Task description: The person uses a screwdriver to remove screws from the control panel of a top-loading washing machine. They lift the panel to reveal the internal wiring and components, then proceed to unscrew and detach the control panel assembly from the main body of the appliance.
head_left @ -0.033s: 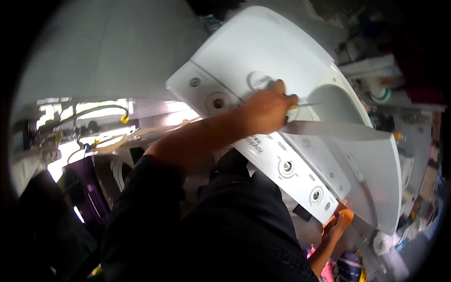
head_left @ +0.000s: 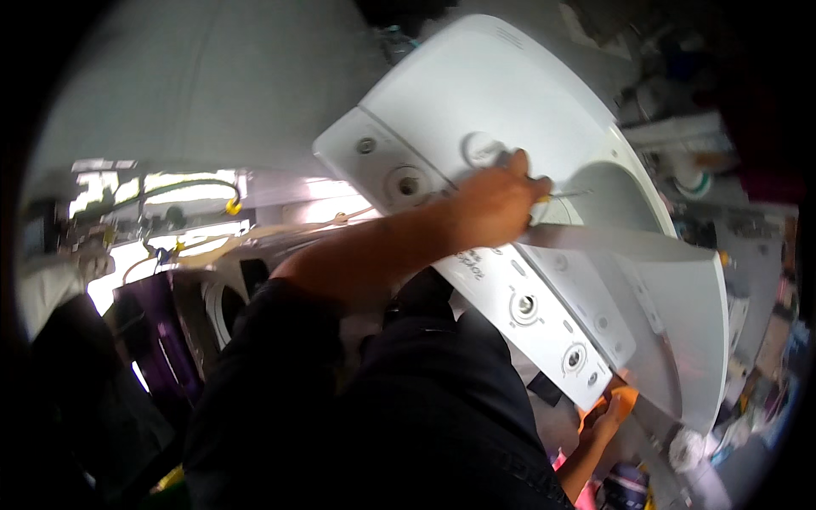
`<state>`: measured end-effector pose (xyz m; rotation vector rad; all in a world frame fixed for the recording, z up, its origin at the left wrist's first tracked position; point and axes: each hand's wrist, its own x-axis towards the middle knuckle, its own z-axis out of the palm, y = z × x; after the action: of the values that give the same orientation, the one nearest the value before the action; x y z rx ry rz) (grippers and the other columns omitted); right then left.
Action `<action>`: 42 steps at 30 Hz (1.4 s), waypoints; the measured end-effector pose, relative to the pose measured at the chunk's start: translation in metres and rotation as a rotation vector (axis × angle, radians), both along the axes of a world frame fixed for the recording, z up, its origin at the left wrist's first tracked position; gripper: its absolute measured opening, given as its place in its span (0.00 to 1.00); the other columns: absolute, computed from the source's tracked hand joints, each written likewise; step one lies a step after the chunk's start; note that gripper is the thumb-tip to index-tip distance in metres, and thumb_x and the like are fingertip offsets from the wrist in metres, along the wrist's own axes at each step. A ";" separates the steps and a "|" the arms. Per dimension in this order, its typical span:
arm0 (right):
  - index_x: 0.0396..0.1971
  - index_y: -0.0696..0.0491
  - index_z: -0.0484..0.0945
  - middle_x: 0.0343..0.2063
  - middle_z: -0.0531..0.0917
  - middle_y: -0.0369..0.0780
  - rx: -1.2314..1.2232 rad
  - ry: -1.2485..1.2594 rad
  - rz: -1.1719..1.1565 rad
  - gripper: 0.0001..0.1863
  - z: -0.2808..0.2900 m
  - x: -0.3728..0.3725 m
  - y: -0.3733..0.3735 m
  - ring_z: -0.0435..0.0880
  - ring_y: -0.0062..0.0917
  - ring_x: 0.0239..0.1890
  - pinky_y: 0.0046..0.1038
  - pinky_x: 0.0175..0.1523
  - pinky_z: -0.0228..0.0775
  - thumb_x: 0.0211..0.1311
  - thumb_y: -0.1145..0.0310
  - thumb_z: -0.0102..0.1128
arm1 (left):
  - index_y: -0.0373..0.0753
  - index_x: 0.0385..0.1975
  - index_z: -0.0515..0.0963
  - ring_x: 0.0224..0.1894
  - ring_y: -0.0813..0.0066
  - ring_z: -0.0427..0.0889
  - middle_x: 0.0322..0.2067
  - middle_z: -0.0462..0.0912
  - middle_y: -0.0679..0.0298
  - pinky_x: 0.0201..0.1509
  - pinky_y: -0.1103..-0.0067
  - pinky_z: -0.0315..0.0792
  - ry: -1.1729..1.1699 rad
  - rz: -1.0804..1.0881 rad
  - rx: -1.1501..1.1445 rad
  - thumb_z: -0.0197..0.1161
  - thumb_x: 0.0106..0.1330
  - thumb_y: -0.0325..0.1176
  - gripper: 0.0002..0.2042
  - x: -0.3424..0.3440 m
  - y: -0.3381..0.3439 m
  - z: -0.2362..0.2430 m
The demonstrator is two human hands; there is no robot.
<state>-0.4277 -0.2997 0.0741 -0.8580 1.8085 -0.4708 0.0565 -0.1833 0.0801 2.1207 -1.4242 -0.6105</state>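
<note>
My left hand [head_left: 497,204] is closed around a screwdriver [head_left: 569,195] with a dark and yellow handle; its thin shaft points right. It is over the top of a white washing machine [head_left: 510,76], beside the control panel [head_left: 476,276]. The panel carries bare knob shafts and handwritten marks. A round white knob [head_left: 484,149] lies just beyond the hand. The machine's lid [head_left: 680,297] stands raised on the right, next to a round tub opening [head_left: 616,191]. At the panel's near right corner, my right hand [head_left: 605,418] grips an orange cloth-like piece [head_left: 626,399], partly hidden.
A purple appliance [head_left: 157,340] stands at the left, near a hose with a yellow end [head_left: 233,206]. A dark flat object [head_left: 545,388] lies below the panel. Mixed clutter fills the right side, including a white roll-like thing [head_left: 687,448]. A grey surface [head_left: 212,85] stretches behind.
The washing machine and my left hand with the screwdriver appear slightly farther right and lower in view. Both grips stay the same.
</note>
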 end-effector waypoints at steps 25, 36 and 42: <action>0.40 0.57 0.78 0.10 0.58 0.25 0.083 0.094 0.362 0.15 -0.007 0.007 -0.058 0.51 0.10 0.07 0.19 0.10 0.40 0.69 0.61 0.48 | 0.37 0.51 0.74 0.43 0.48 0.79 0.46 0.69 0.46 0.46 0.64 0.75 -0.006 0.317 -0.119 0.60 0.52 0.25 0.22 -0.024 0.029 -0.006; 0.30 0.50 0.80 0.07 0.58 0.25 0.112 0.004 0.323 0.13 -0.031 -0.022 -0.054 0.53 0.11 0.05 0.20 0.11 0.40 0.69 0.61 0.50 | 0.42 0.52 0.75 0.49 0.54 0.76 0.49 0.72 0.52 0.52 0.68 0.72 0.142 0.360 -0.211 0.66 0.55 0.35 0.23 -0.012 0.038 0.016; 0.35 0.51 0.82 0.07 0.60 0.24 0.087 0.047 0.216 0.13 -0.022 0.001 -0.040 0.56 0.10 0.06 0.19 0.12 0.41 0.68 0.61 0.50 | 0.36 0.54 0.73 0.47 0.57 0.77 0.45 0.73 0.52 0.51 0.70 0.72 0.040 0.405 -0.225 0.67 0.55 0.35 0.25 0.020 0.045 0.032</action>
<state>-0.4271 -0.3397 0.0523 -0.9973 1.7411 -0.2334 0.0770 -0.1385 0.1124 2.1142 -0.9498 -0.3164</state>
